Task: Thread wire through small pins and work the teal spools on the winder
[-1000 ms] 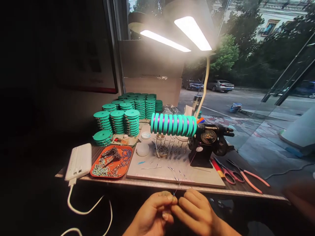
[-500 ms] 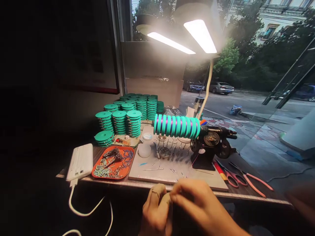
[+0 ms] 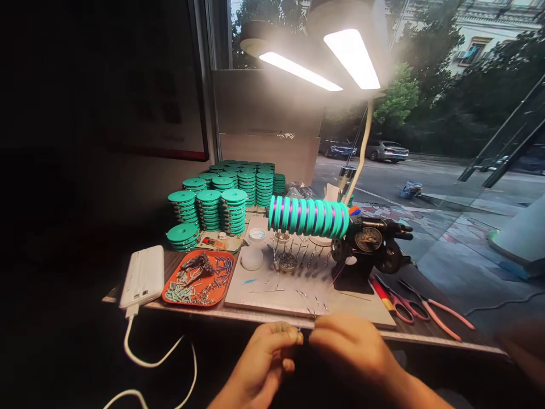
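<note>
Peeking from the left hand [image 3: 272, 347] — a tiny piece [image 3: 299, 329], details blurred.

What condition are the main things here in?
Left hand: fingertips pinched on a small part
Right hand: fingers curled; contents hidden
Lamp: lit
White power bank: cable plugged in
Orange tray: holding small pieces
Stacked green discs: lying flat
Mounted green discs: on edge
Pliers: handles spread

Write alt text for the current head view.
A person's left hand pinches a tiny item beside their blurred right hand, at the front edge of a lamp-lit table. Beyond are an orange tray of small parts, stacked green discs, and a black machine with a row of green rings.
</note>
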A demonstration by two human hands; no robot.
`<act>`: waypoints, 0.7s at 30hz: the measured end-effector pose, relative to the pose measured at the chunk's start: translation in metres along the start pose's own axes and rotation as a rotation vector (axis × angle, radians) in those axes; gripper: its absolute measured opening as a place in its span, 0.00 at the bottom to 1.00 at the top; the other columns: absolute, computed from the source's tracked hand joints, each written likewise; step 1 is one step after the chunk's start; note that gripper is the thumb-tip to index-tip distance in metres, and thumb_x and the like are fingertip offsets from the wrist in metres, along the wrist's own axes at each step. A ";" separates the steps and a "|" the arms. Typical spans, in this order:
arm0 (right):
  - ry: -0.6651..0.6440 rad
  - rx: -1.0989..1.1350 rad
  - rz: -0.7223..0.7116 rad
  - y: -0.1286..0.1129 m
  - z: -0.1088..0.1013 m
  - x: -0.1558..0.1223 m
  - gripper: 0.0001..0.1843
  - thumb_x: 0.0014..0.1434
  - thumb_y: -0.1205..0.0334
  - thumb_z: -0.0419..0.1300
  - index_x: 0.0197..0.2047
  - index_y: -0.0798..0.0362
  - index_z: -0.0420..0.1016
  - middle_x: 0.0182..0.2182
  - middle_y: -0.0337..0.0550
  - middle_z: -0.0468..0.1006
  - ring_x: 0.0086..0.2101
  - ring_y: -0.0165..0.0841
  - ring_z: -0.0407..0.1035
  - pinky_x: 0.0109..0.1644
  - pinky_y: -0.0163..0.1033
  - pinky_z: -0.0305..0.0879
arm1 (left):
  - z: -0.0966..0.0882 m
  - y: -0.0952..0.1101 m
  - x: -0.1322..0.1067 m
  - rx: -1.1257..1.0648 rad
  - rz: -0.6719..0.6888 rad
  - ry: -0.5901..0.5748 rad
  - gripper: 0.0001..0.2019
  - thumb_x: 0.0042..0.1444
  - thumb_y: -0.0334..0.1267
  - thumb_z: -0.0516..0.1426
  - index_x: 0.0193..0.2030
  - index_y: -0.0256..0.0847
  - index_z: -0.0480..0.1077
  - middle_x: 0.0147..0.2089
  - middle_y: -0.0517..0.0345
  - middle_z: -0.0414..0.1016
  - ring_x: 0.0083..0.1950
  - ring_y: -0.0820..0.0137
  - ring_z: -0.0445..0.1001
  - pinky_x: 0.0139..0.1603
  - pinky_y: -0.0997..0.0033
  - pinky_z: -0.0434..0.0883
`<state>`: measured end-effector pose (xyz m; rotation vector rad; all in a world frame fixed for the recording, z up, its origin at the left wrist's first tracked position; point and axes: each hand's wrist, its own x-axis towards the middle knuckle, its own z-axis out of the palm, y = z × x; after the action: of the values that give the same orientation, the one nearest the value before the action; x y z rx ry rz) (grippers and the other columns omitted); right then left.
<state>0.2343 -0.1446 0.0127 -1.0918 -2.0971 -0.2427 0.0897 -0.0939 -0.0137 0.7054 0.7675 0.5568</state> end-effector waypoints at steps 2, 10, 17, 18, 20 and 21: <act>0.032 -0.180 -0.228 -0.002 0.006 -0.015 0.10 0.56 0.71 0.48 0.31 0.60 0.71 0.20 0.43 0.70 0.21 0.28 0.58 0.22 0.35 0.50 | 0.000 -0.001 0.001 -0.219 -0.161 -0.036 0.03 0.40 0.24 0.58 0.22 0.32 0.67 0.24 0.60 0.66 0.22 0.82 0.62 0.18 0.86 0.54; 0.216 -0.091 -0.043 -0.005 0.033 -0.037 0.10 0.55 0.67 0.51 0.26 0.58 0.69 0.16 0.42 0.64 0.20 0.28 0.54 0.21 0.35 0.48 | 0.006 0.002 -0.005 -0.457 -0.292 -0.147 0.02 0.43 0.22 0.56 0.23 0.27 0.68 0.25 0.56 0.68 0.20 0.84 0.62 0.16 0.90 0.56; 0.102 -0.249 -0.236 -0.007 0.020 -0.025 0.07 0.53 0.72 0.53 0.29 0.61 0.72 0.18 0.43 0.68 0.20 0.28 0.55 0.21 0.36 0.47 | 0.006 -0.004 -0.003 -0.485 -0.281 -0.167 0.04 0.43 0.22 0.56 0.20 0.26 0.68 0.21 0.58 0.64 0.18 0.85 0.61 0.15 0.90 0.57; 0.095 -0.242 -0.223 -0.006 0.022 -0.025 0.08 0.53 0.71 0.52 0.27 0.61 0.71 0.16 0.43 0.66 0.20 0.28 0.55 0.21 0.36 0.47 | 0.005 -0.005 -0.002 -0.488 -0.282 -0.173 0.04 0.42 0.22 0.56 0.20 0.26 0.67 0.20 0.59 0.64 0.18 0.85 0.60 0.15 0.90 0.57; 0.103 -0.207 -0.187 -0.005 0.025 -0.029 0.09 0.54 0.70 0.52 0.25 0.60 0.70 0.15 0.42 0.65 0.20 0.29 0.54 0.21 0.36 0.46 | 0.004 -0.006 -0.001 -0.493 -0.285 -0.191 0.03 0.42 0.22 0.57 0.20 0.26 0.67 0.20 0.60 0.63 0.18 0.85 0.59 0.15 0.89 0.57; 0.115 -0.182 -0.169 -0.004 0.027 -0.031 0.10 0.55 0.69 0.51 0.25 0.60 0.70 0.15 0.42 0.65 0.20 0.29 0.54 0.21 0.36 0.47 | 0.004 -0.007 -0.001 -0.493 -0.288 -0.199 0.04 0.42 0.22 0.57 0.20 0.27 0.67 0.20 0.60 0.63 0.17 0.86 0.58 0.15 0.89 0.57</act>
<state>0.2281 -0.1541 -0.0272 -0.9791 -2.0956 -0.5750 0.0938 -0.1002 -0.0163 0.1843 0.5036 0.3832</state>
